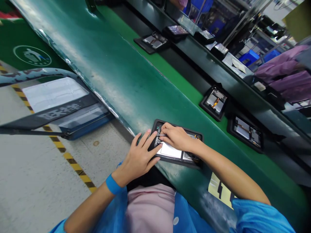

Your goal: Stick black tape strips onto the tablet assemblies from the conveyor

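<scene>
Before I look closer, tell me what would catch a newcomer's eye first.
Likely the opened tablet-like device a little below and right of centre, with the left hand spread at its left end and the right hand bunched over it. Next, the long green workbench slanting across the view, then the yellow-and-black floor tape at lower left.

tablet (171, 150) | black-edged, white and dark inside | opened, innards exposed | lying flat | green bench (136, 97), near edge
</scene>
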Demonstrator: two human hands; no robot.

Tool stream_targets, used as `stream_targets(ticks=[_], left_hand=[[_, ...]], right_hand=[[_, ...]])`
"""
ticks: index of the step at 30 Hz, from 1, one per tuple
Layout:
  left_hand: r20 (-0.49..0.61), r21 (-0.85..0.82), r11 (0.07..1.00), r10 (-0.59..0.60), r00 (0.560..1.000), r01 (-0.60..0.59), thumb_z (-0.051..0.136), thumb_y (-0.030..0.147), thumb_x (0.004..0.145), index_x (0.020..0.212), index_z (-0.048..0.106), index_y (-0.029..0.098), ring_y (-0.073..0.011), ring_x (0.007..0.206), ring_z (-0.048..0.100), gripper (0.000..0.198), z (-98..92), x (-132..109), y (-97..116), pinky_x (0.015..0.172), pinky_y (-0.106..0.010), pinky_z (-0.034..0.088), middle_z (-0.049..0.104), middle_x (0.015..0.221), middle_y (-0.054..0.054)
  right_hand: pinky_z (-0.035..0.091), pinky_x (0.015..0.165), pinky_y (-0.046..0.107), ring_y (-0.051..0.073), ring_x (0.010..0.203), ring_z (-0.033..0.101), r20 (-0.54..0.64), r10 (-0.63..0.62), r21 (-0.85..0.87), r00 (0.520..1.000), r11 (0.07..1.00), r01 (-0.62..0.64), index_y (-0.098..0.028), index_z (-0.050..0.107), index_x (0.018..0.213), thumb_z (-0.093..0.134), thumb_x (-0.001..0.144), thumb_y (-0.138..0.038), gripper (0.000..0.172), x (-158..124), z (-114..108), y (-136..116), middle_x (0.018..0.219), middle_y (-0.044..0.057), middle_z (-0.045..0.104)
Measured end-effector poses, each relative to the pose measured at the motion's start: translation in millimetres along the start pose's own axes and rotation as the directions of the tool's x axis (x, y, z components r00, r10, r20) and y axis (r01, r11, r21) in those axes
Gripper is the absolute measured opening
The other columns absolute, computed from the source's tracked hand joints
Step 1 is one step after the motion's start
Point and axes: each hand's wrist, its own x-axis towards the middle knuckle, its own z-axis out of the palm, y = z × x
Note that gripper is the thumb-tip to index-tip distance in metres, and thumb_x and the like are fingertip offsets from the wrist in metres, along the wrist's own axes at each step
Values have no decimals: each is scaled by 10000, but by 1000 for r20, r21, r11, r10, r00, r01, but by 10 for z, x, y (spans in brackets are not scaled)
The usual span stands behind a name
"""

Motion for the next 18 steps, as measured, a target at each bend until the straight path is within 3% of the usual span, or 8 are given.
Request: stream_targets(ticks=[9,14,18], left_hand=[[98,31,997,-68,993,65,633,496,928,1385,631,255,-437,1520,303,516,-9,69,13,1177,-681,291,371,1635,-166],[108,29,998,-54,993,51,601,491,947,1394,621,289,-444,1519,301,491,-9,93,-21,1158,-693,306,364,1641,-155],[122,28,997,-74,990,71,576,496,963,1428,589,296,-439,1525,288,507,20,125,-43,1164,-697,289,342,1652,-152]], right_hand=[[430,722,274,156,881,610,-23,44,30,999,999,-44,-185,635,995,563,1023,-253,103,5,39,-8,1132,59,583],[446,732,281,158,856,604,-257,114,134,960,988,-81,-205,592,1098,584,1005,-265,111,-105,78,62,1145,58,598],[447,677,270,144,783,596,-382,60,131,922,991,-10,-203,594,1066,540,1031,-320,134,-447,87,48,1099,67,614]])
